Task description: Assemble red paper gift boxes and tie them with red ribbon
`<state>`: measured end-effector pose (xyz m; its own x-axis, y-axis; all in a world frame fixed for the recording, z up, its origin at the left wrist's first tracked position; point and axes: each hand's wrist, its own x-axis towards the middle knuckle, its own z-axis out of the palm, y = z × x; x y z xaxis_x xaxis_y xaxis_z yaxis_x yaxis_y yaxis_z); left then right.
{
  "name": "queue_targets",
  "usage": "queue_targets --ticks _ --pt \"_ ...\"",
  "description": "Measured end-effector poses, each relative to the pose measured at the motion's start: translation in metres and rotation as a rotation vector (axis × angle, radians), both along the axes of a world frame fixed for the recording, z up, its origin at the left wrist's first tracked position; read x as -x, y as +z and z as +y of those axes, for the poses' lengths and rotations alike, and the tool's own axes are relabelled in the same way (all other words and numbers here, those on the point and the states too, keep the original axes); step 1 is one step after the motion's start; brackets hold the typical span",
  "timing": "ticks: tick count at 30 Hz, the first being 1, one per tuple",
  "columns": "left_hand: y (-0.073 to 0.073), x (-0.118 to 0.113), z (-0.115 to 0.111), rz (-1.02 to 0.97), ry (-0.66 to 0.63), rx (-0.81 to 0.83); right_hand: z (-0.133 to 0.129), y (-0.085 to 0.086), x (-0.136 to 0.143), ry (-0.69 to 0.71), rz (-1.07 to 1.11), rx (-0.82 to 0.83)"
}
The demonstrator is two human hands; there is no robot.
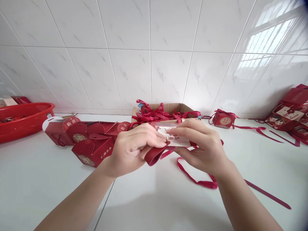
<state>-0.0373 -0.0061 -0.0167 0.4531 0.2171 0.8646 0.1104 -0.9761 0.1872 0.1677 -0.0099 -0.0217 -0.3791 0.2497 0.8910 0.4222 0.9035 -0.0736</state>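
Observation:
In front of me, above the white counter (134, 205), both hands grip a red-and-white printed paper gift box (180, 143). My left hand (134, 146) is closed on its left end, where a dark red flap (154, 156) curls into a loop beneath the fingers. My right hand (203, 146) pinches the other end, with the thumb below and the fingers across the top. The fingers cover much of the box, so its full shape is hidden. A loose red ribbon (199, 183) loops on the counter below my right hand.
Behind my hands stands a cardboard box (183, 107) heaped with red ribbons (156, 114). Several red gift boxes (92, 150) cluster at left, near a red plastic basket (26, 117). A ribbon-tied box (224, 119) sits at right, and more boxes (287, 112) are stacked farther right.

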Motion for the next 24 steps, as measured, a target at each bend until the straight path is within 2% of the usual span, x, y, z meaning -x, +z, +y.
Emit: queue_targets --ticks 5,9,15,24 --pt "0.002 0.000 -0.002 0.031 0.007 -0.029 0.004 -0.002 0.000 0.117 -0.016 0.015" --pt "-0.002 0.000 0.006 0.034 0.032 0.089 0.012 -0.007 0.001 0.168 -0.004 0.109" --pt "-0.010 -0.001 0.014 0.024 0.123 0.396 0.027 -0.017 0.004 0.143 0.005 0.244" --pt "-0.013 -0.003 0.016 0.018 0.206 0.501 0.032 -0.022 0.006 0.129 0.018 0.186"
